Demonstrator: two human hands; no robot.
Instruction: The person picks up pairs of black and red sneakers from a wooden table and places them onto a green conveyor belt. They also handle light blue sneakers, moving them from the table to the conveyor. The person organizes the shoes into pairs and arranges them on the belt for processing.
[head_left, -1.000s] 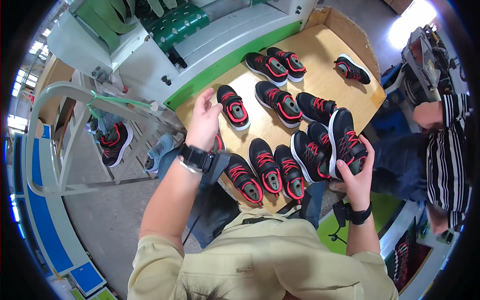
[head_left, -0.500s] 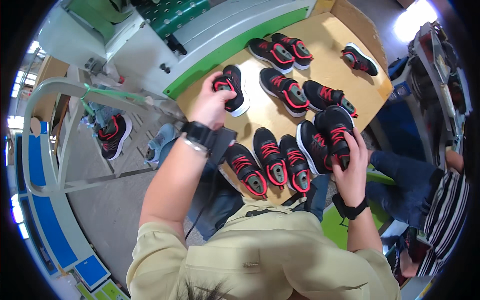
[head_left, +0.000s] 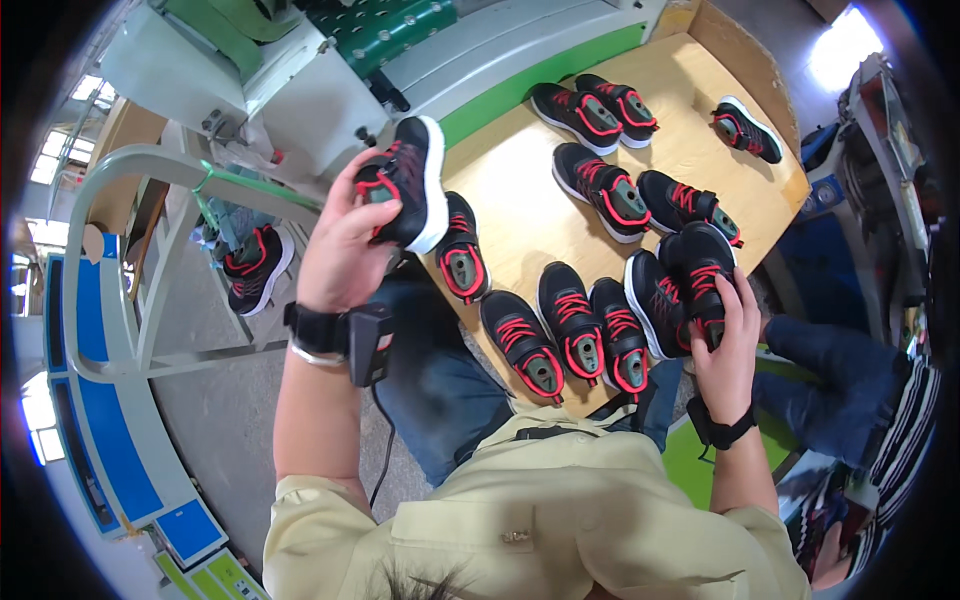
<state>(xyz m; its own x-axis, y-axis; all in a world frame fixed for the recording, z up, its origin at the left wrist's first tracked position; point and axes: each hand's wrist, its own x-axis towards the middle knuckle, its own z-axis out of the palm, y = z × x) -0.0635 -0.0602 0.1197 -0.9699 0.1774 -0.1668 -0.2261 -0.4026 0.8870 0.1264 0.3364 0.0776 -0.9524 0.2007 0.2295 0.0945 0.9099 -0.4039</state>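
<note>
Raised off the table's left edge is a black sneaker (head_left: pixel 415 185) with a white sole and red trim. My left hand (head_left: pixel 345 235) is closed around its heel end. On the right, my right hand (head_left: pixel 727 345) grips the heel of another black sneaker (head_left: pixel 700 262) with red laces, which leans over a neighbouring sneaker (head_left: pixel 655 300). Three sneakers (head_left: pixel 570 315) stand in a row between my hands, heels toward me. Under the lifted one sits a further sneaker (head_left: pixel 460 250). Grey-green inserts fill the shoe openings.
More sneakers (head_left: pixel 605 190) stand across the wooden table (head_left: pixel 500 170); one (head_left: pixel 747 130) lies at the far right. A metal frame rack (head_left: pixel 140 260) holds a shoe (head_left: pixel 262 270) at left. A green-edged machine (head_left: pixel 545 85) borders the table's back. A person in a striped top (head_left: pixel 905 420) is at right.
My left hand has lifted its sneaker off the table and moved it left and up, uncovering the sneaker behind it. My right hand keeps its grip; the whole view has shifted slightly.
</note>
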